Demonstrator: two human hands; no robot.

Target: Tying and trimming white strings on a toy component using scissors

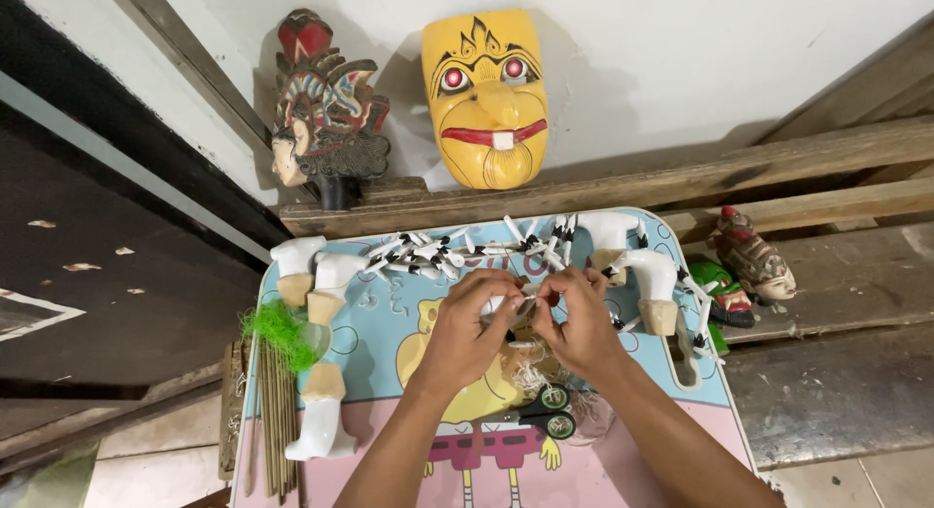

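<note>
My left hand and my right hand meet over the middle of a small cartoon-printed table. Their fingertips pinch a small white piece with thin white thread between them. A tangle of white string lies under the hands. Black-handled scissors rest just below my wrists. A row of white-and-black painted puppet arm pieces lies across the table's far edge.
White painted puppet torsos and legs lie left, more right. Green fibre and thin sticks sit at the left edge. A yellow mask, a carved head and small puppet heads rest on wooden planks.
</note>
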